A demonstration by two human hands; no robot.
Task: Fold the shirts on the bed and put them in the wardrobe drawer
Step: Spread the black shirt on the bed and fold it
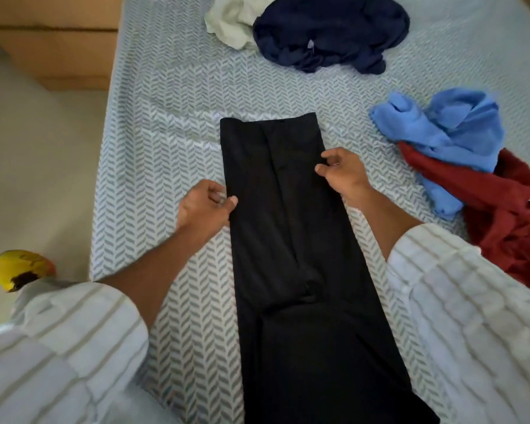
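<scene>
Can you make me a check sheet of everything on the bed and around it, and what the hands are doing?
Surface: bed with a zigzag-patterned sheet.
Job's things: black shirt lying flat, folded into a long strip. Navy shirt, cream shirt, blue shirt and red shirt lie crumpled, unfolded.
Clutter: nothing seen.
Hands: left hand pinches the strip's left edge; right hand pinches its right edge.
Cables: nothing seen.
Surroundings: wooden furniture beside the bed, pale floor, yellow thing I cannot identify.

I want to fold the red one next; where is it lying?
The red shirt lies crumpled at the bed's right edge, partly under the light blue shirt.
</scene>
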